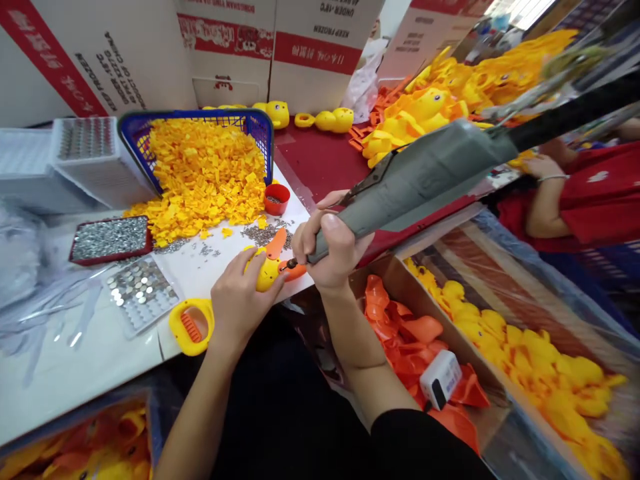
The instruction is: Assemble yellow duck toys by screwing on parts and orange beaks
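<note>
My left hand point(239, 297) is closed over a yellow plastic toy point(269, 273), holding it on the white table near its front edge. Orange flap-like pieces point(276, 244) stick out from the toy. In my right hand point(334, 252) is a grey electric screwdriver point(415, 177), tilted, its black cable running to the upper right. The screwdriver's tip meets one of the orange pieces, by the toy's right side. A yellow ring point(173, 323) with an orange ridged bar lies left of my left wrist; whether it joins the toy is hidden. Small loose screws point(263, 235) lie just behind the toy.
A blue basket point(134, 143) overflows with small yellow parts. Around it stand a red cup point(277, 200), a tray of metal pieces point(111, 239) and a tray of discs point(143, 293). Boxes of orange parts point(395, 320) and yellow parts point(520, 353) sit right. A co-worker's arm point(547, 207) shows beyond.
</note>
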The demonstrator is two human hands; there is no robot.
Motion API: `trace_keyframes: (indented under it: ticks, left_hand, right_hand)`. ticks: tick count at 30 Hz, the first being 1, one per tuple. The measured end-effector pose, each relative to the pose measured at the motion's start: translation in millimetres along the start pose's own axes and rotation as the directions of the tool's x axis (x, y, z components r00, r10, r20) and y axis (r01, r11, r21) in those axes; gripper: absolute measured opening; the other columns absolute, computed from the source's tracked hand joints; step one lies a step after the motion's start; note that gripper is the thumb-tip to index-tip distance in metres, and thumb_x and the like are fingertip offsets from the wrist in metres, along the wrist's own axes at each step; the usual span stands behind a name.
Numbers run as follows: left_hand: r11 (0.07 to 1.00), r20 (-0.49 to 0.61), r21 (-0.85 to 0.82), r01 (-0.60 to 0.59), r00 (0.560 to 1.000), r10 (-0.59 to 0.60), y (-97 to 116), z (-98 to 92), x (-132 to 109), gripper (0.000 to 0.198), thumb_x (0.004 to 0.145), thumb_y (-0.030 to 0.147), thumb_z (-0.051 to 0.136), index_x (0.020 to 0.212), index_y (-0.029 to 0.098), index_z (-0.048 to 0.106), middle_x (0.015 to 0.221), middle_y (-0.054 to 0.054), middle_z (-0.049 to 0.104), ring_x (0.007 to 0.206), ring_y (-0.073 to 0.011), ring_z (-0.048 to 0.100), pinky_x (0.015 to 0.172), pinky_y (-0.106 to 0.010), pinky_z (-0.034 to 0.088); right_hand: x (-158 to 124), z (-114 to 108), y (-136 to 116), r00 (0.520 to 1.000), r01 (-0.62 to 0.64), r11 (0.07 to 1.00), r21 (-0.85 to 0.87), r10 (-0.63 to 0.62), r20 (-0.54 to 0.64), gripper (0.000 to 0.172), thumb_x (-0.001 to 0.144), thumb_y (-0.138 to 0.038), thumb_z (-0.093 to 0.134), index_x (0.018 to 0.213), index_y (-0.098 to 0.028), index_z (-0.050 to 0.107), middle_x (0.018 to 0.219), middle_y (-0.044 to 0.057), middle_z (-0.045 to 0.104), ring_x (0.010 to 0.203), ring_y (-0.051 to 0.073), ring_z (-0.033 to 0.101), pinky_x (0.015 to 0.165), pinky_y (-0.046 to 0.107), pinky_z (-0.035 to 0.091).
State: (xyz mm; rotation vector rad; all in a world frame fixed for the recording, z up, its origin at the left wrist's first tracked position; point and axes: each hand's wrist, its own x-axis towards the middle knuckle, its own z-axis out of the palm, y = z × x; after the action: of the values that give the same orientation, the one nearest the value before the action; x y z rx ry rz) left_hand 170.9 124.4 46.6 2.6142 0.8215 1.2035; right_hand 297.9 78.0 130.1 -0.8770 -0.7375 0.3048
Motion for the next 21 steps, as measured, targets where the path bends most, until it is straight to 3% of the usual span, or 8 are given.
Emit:
trace_keyframes:
  ticks: [5,15,21]
  left_hand:
    - [1.000,0.010,-0.011,0.029,1.000,-0.029,-1.1,0.1,0.4,0.045,0.093,0.057,0.069,0.112,0.017,0.074,0.117,-0.012,0.079,0.101,-0.0272,0.078,0.077,-0.032,0.058]
    - [0.996,0.031,-0.057,0.064,0.998,-0.062,0.0,-0.7,0.8,0.036,0.092,0.050,0.071,0.108,0.019,0.075,0.118,-0.011,0.078,0.102,-0.0263,0.076,0.081,-0.032,0.058]
    - [0.992,0.058,-0.083,0.092,0.995,-0.087,-1.5,-0.4,0.3,0.041,0.092,0.056,0.070,0.110,0.020,0.076,0.119,-0.011,0.078,0.105,-0.0268,0.075,0.085,-0.033,0.058]
  right_hand:
    - [1.0,2.3,4.0,1.000,0.006,0.999,0.037,-0.007,0.021,0.025,0.086,-0.044,0.071,0.089,-0.025,0.055,0.045,-0.012,0.044,0.026,0.008,0.037,0.031,0.022,0.030]
    - [4.0,0.6,8.5,0.999,0.022,0.999,-0.039,-0.023,-0.035,0.030,0.087,-0.051,0.070,0.088,-0.026,0.053,0.042,-0.013,0.041,0.025,0.008,0.031,0.029,0.023,0.027]
    - [0.6,0.7,2.3,0.999,0.016,1.000,-0.012,-0.016,-0.042,0.025,0.089,-0.046,0.070,0.088,-0.027,0.055,0.044,-0.012,0.044,0.027,0.009,0.037,0.031,0.023,0.028]
